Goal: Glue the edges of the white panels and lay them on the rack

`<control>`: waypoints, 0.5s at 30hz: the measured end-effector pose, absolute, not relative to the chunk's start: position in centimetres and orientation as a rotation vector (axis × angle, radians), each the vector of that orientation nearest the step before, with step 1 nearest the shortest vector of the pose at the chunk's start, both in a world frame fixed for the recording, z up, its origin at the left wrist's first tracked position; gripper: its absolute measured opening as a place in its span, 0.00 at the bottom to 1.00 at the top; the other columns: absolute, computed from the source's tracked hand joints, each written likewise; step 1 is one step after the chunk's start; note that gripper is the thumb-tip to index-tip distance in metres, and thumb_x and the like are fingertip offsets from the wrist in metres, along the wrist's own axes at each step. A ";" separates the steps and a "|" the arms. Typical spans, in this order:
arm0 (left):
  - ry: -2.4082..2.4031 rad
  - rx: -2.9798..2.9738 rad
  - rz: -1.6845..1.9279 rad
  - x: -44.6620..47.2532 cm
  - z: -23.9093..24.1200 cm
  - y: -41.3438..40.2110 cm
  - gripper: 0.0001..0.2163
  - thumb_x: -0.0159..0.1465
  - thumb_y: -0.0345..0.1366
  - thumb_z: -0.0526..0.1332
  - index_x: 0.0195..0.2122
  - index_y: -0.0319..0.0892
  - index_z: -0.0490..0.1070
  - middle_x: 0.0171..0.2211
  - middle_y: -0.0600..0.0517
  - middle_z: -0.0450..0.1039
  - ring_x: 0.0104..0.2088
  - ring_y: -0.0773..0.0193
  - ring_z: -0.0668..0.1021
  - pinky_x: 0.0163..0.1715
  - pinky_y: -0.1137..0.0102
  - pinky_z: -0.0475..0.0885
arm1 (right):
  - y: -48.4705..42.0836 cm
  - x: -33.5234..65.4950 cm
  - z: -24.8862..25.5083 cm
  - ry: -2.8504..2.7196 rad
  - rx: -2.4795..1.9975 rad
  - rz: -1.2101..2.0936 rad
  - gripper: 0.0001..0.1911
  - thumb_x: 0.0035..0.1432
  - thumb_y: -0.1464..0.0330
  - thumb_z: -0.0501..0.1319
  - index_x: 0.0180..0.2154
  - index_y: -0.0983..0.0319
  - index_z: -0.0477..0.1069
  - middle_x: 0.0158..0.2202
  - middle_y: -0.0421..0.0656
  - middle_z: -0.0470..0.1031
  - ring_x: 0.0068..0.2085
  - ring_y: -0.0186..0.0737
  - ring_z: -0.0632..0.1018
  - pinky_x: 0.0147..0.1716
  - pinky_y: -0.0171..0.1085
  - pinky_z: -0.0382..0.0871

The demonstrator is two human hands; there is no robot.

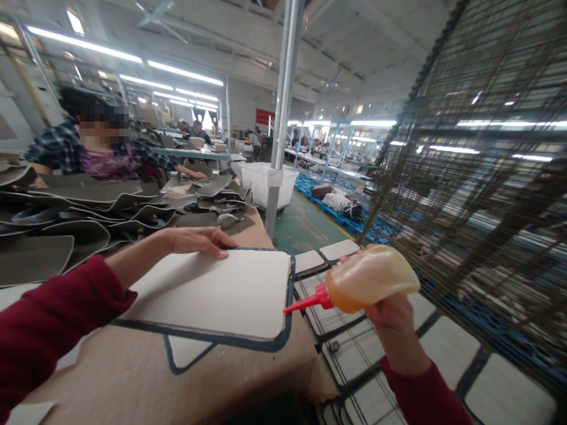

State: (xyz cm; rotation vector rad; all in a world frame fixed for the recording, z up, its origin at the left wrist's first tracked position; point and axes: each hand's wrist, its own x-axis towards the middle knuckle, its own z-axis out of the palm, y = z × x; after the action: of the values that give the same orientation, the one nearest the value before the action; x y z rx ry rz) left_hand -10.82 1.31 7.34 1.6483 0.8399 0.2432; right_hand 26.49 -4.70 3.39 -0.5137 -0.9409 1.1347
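My left hand (204, 241) grips the far edge of a white rectangular panel (217, 289) with rounded corners and a dark blue border, thumb on top. The panel is tilted above the table. In my right hand (392, 310) is a squeeze bottle (374, 277), translucent and partly filled with amber liquid, tipped on its side. Its red nozzle (310, 300) points left, and the tip meets the panel's right edge. A shiny wet line shows along that edge near the upper corner. Another blue-edged panel (188, 351) lies on the table beneath.
The brown-covered table (248, 383) holds stacks of dark grey pieces (88, 200) at the left. Several white panels (447, 342) lie on a wire rack at the right, below upright wire racks (443, 147). A co-worker (97, 141) sits across; a metal post (283, 118) and white bin (252, 177) stand ahead.
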 end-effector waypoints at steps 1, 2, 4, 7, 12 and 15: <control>0.838 1.637 0.244 -10.8 7.4 1.2 0.23 0.62 0.40 0.63 0.56 0.34 0.71 0.42 0.49 0.80 0.39 0.57 0.77 0.42 0.70 0.69 | -4.8 26.5 3.4 -0.946 -0.511 1.140 0.41 0.28 0.55 0.76 0.49 0.54 0.72 0.44 0.47 0.80 0.52 0.60 0.76 0.55 0.64 0.63; 0.840 1.624 0.242 -10.8 7.4 1.1 0.23 0.62 0.40 0.63 0.56 0.34 0.70 0.42 0.49 0.80 0.39 0.58 0.77 0.41 0.71 0.69 | -4.8 26.5 3.3 -0.953 -0.509 1.151 0.42 0.27 0.55 0.77 0.49 0.55 0.72 0.44 0.47 0.80 0.53 0.61 0.76 0.55 0.64 0.63; 0.853 1.613 0.240 -10.8 7.4 1.1 0.23 0.62 0.40 0.63 0.56 0.34 0.70 0.42 0.48 0.80 0.39 0.58 0.77 0.41 0.71 0.69 | -4.9 26.5 3.2 -0.965 -0.517 1.165 0.43 0.26 0.55 0.77 0.49 0.56 0.72 0.43 0.48 0.80 0.54 0.62 0.75 0.55 0.64 0.63; 0.864 1.613 0.252 -11.1 7.1 1.2 0.21 0.62 0.39 0.63 0.55 0.37 0.72 0.43 0.49 0.80 0.40 0.58 0.78 0.42 0.71 0.70 | -4.9 26.6 3.0 -0.958 -0.532 1.161 0.40 0.28 0.55 0.76 0.47 0.57 0.73 0.39 0.48 0.81 0.53 0.63 0.75 0.55 0.65 0.63; 0.868 1.578 0.264 -11.5 6.7 1.3 0.21 0.62 0.37 0.63 0.55 0.37 0.72 0.44 0.48 0.79 0.40 0.58 0.79 0.44 0.70 0.70 | -4.9 27.0 2.5 -0.988 -0.501 1.185 0.37 0.30 0.57 0.77 0.46 0.55 0.74 0.41 0.47 0.81 0.52 0.62 0.76 0.54 0.64 0.64; 0.869 1.572 0.276 -11.7 6.7 1.1 0.21 0.63 0.36 0.61 0.56 0.34 0.70 0.45 0.49 0.79 0.40 0.58 0.78 0.44 0.71 0.69 | -4.8 27.1 2.1 -0.995 -0.483 1.201 0.35 0.32 0.58 0.76 0.47 0.55 0.74 0.42 0.47 0.81 0.52 0.63 0.76 0.54 0.64 0.65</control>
State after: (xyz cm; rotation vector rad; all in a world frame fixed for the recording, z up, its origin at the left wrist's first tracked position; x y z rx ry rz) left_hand -11.70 1.13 6.73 1.5724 0.8685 0.2761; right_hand 27.10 -4.83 2.07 -0.4828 -0.9953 1.2009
